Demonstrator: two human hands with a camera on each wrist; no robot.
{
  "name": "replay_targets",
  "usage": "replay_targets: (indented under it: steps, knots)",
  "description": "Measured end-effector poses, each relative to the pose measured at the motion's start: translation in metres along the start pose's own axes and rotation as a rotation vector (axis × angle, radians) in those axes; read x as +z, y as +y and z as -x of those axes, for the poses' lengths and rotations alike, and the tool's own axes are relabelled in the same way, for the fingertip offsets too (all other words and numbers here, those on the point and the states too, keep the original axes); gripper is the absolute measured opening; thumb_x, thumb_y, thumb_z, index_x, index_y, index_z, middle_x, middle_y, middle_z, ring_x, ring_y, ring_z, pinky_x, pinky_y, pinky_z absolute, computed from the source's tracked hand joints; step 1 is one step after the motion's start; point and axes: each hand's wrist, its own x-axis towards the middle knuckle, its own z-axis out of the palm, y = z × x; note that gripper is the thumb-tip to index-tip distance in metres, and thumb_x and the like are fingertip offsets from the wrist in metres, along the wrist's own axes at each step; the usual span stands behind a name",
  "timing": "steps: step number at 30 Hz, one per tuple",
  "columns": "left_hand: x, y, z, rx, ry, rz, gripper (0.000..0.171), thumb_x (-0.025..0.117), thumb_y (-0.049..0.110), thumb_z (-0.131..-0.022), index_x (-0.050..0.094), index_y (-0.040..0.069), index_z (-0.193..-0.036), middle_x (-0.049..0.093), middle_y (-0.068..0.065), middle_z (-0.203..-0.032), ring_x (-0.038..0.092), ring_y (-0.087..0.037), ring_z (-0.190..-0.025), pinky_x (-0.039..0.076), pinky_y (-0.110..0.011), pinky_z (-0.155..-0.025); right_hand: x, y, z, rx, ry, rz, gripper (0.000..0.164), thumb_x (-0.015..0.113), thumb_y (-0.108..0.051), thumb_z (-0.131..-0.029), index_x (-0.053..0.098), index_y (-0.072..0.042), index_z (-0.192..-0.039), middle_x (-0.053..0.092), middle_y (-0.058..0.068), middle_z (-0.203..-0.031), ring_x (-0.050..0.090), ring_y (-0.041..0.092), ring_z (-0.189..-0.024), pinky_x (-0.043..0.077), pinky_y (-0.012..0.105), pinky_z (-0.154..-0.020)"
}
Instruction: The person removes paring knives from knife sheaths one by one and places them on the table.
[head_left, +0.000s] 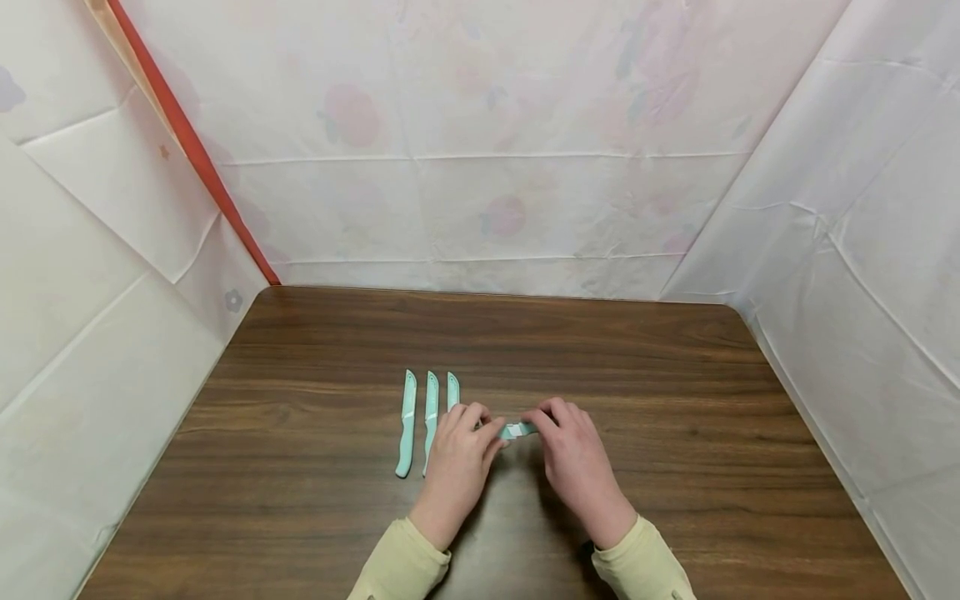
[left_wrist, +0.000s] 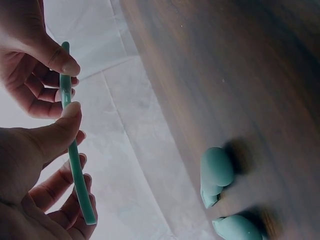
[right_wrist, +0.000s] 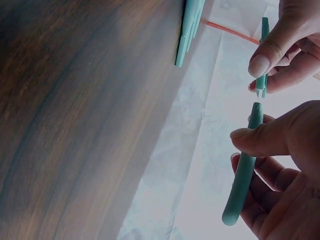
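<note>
Both hands hold one mint-green knife (head_left: 517, 430) raised in front of the body. My left hand (head_left: 459, 458) pinches its sheath (right_wrist: 265, 25) between thumb and fingers. The handle (right_wrist: 242, 182) lies in my right hand (head_left: 577, 454), thumb pressed along it. A short pale bit of blade (right_wrist: 259, 96) shows between sheath and handle in the right wrist view. To the left, three like knives lie side by side on the table, tips away: a left one (head_left: 407, 425), a middle one (head_left: 432, 400) and a right one (head_left: 453, 390), partly hidden by my left hand.
The brown wood-grain table (head_left: 675, 375) runs back to a pale patterned curtain (head_left: 465, 200). Similar white cloth hangs along both sides, and a red strip (head_left: 195, 150) slants down at the back left corner.
</note>
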Motion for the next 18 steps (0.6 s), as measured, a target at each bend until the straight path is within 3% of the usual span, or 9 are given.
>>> replay_targets:
  steps: [18]
  knots:
    - [-0.0001,-0.0015,0.0023,-0.015,0.003,0.03,0.022,0.073,0.022,-0.072,0.069,0.012,-0.091,0.051,0.001,-0.087,0.045,-0.019,-0.081,0.038,-0.033,-0.069,0.0024,0.0026,0.0028,-0.004,0.003,-0.016,0.032,0.06,0.007,-0.076,0.062,-0.016,-0.097,0.048,-0.002,-0.092,0.047,0.018,-0.079,0.041,0.038,-0.073]
